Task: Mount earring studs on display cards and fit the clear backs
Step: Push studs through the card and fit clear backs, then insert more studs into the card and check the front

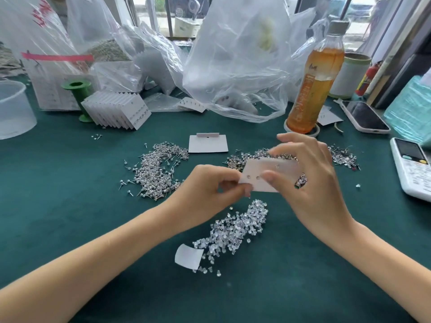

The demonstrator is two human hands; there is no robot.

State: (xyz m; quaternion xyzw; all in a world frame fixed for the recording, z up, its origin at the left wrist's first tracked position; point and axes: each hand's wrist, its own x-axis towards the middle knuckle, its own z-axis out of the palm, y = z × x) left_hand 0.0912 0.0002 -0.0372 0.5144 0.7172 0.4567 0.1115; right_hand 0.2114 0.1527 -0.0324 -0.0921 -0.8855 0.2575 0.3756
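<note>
White card [268, 173] is pinched by both the left hand [210, 190] and right hand [310, 180]; hold it still and push each stud straight through its hole.

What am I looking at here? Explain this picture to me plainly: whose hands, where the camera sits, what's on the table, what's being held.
There is no machine: a person works with bare hands, filmed by one camera on their head that looks down. The left hand and the right hand both pinch a white display card above a green table. On the table lie heaps of metal earring studs, a heap of clear backs, a blank card and a stack of cards. Behind stand plastic bags and a drink bottle.
</note>
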